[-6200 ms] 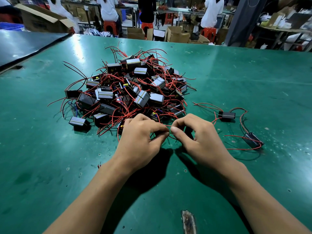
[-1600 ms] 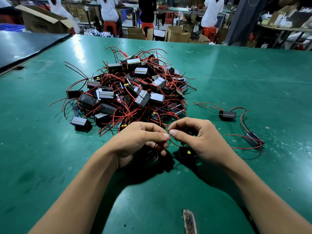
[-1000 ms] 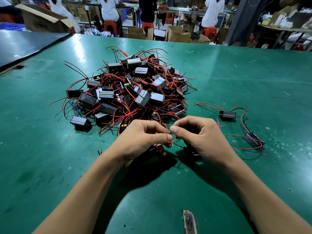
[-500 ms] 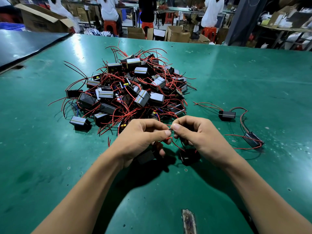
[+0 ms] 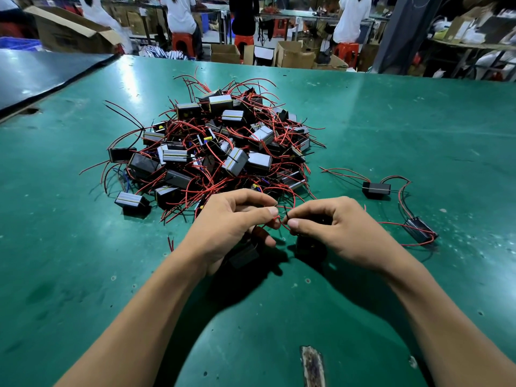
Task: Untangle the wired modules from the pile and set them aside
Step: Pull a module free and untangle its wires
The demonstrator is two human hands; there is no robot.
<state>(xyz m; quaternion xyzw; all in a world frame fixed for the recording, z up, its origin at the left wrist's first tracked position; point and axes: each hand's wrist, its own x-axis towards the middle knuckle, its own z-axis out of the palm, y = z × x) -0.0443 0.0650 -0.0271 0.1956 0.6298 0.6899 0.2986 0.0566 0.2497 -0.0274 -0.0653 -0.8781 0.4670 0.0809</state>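
Left hand (image 5: 231, 227) and right hand (image 5: 337, 233) each pinch thin red wires (image 5: 279, 219) just near of the pile (image 5: 215, 152) on the green counter (image 5: 69, 261); two modules (image 5: 376, 188) lie right.

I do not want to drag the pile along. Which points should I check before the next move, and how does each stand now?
1. Left hand pinches the red wires: ok.
2. Right hand pinches them too: ok.
3. Module below left hand lies off the pile: ok.
4. Wires between the fingertips untangled: cannot tell.
5. Bare table beside the set-aside modules: ok.
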